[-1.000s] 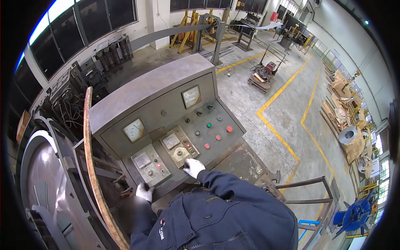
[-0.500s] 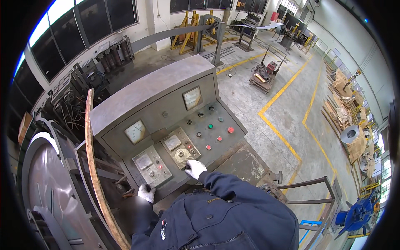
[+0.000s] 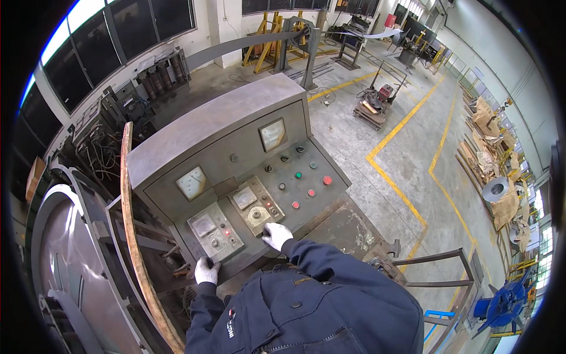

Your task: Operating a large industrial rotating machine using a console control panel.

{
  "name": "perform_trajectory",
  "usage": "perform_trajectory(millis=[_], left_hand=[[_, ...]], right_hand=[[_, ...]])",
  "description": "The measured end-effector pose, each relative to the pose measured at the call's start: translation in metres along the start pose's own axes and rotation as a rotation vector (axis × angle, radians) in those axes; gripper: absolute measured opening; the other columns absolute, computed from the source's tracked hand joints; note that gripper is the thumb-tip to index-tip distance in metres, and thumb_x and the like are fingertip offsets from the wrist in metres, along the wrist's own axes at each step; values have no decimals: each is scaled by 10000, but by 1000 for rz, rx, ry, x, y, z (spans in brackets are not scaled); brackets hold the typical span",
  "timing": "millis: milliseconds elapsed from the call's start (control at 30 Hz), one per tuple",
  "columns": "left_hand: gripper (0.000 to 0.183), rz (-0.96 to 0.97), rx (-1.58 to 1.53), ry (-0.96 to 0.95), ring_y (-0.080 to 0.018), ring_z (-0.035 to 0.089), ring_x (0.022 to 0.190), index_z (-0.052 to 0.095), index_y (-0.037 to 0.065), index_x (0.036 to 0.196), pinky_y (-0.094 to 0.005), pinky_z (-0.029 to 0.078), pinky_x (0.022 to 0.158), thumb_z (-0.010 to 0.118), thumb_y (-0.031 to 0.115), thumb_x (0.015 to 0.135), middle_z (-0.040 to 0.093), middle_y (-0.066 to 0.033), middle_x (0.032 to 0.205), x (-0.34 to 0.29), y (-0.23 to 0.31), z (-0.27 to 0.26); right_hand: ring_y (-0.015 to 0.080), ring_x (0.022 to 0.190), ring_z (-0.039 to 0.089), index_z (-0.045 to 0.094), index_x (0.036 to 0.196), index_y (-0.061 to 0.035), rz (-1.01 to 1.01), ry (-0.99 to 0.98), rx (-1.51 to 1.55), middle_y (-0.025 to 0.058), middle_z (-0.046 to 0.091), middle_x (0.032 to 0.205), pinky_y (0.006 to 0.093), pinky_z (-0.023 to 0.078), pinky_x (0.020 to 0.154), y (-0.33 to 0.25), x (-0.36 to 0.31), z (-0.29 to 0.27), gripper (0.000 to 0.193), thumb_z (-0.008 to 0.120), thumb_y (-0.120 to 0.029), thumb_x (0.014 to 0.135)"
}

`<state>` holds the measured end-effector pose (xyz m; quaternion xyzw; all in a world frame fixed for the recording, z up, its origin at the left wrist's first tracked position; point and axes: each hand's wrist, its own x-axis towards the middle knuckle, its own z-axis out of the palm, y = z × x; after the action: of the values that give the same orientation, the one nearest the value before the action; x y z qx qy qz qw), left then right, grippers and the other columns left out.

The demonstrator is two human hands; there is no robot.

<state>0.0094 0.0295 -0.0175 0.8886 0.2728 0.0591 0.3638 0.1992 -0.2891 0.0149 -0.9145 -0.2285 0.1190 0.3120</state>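
A grey control console [image 3: 215, 121] stands before me, its sloped panel carrying dials and buttons. My left hand [image 3: 206, 271], in a white glove, rests at the panel's front left edge with thumb and fingers apart. Just beyond it is a control module [image 3: 214, 232] with a meter, a knob and a lit red lamp. My right hand [image 3: 277, 236], also gloved, lies at the lower edge of a second control module [image 3: 256, 206], its fingers slightly bent and parted from the thumb. I see nothing held in either hand. Red push buttons [image 3: 311, 193] and a green button [image 3: 298, 175] sit farther right.
A large metal wheel [image 3: 65, 253] and a wooden strip [image 3: 130, 224] flank the console on the left. Behind it, a metal band [image 3: 242, 48] runs to a stand. A cart [image 3: 375, 103] stands on the floor, and a metal railing [image 3: 436, 259] is at right.
My left hand has shifted very slightly up at the panel edge, and its forearm shows more clearly. The right hand stays almost in place by the second module.
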Motion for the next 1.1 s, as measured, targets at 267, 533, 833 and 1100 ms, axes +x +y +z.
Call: perform_trajectory(millis=[267, 533, 833, 1100], left_hand=[[461, 28, 123, -8, -417, 689, 947, 679, -12, 1039, -461, 565, 847, 874, 316, 780, 705, -226, 993, -7, 28, -20], [428, 25, 150, -21, -384, 705, 932, 699, 6, 1021, -456, 566, 832, 887, 298, 771, 722, -190, 982, -4, 35, -16], [413, -25, -54, -27, -295, 682, 861, 661, -1, 1052, -399, 557, 820, 907, 176, 771, 686, -144, 937, 2, -6, 2], [389, -46, -122, -34, -246, 668, 862, 652, 0, 1057, -370, 550, 828, 897, 131, 785, 685, -119, 928, 0, -18, 7]], right_hand=[[412, 989, 706, 698, 1014, -59, 0, 5, 16, 195, 731, 1000, 507, 564, 879, -7, 0, -2, 276, 806, -264, 864], [416, 979, 697, 692, 998, -46, -60, 83, 21, 204, 718, 990, 504, 562, 879, 2, -3, 0, 271, 778, -267, 868], [391, 963, 711, 692, 985, -76, -4, 36, 15, 172, 729, 973, 504, 563, 853, -1, -1, -1, 246, 784, -283, 888], [393, 1037, 705, 681, 1086, -82, 27, -37, 14, 175, 730, 1063, 515, 560, 900, -3, -3, -3, 295, 766, -302, 907]])
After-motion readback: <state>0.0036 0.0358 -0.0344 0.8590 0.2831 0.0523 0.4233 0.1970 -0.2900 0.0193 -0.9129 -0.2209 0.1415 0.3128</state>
